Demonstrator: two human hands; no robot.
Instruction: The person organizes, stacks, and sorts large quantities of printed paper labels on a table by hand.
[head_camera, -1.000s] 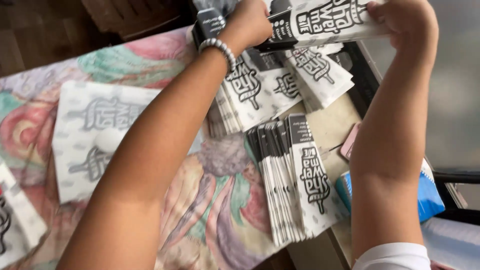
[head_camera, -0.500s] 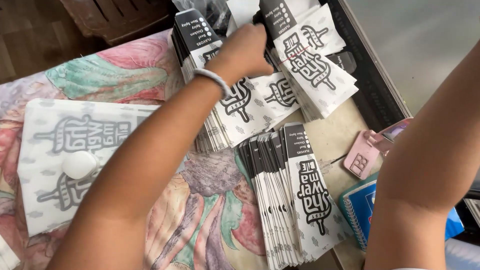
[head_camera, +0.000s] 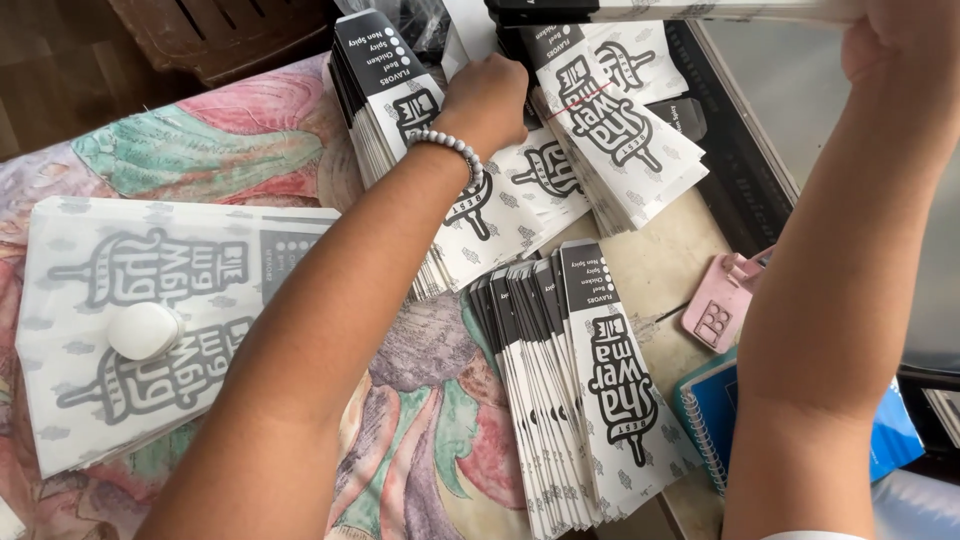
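Observation:
My left hand (head_camera: 490, 95), with a white bead bracelet on the wrist, is curled over the far edge of a fanned stack of white paper bags with black print (head_camera: 500, 210). My right hand (head_camera: 905, 40) is raised at the top right and grips a flat bundle of the same bags (head_camera: 640, 10), seen edge-on along the top of the view. Another fanned stack (head_camera: 625, 130) lies just right of my left hand. A third fanned stack (head_camera: 580, 400) lies nearer, between my forearms.
A pile of flat unfolded bag sheets (head_camera: 100, 300) lies at the left with a white round weight (head_camera: 145, 330) on it. A pink plastic item (head_camera: 720, 300) and a blue spiral notebook (head_camera: 715, 415) sit at the right. A colourful patterned cloth (head_camera: 200, 150) covers the table.
My left hand has let go of the raised bundle and come down onto the far stack. My right hand stays up holding the bundle.

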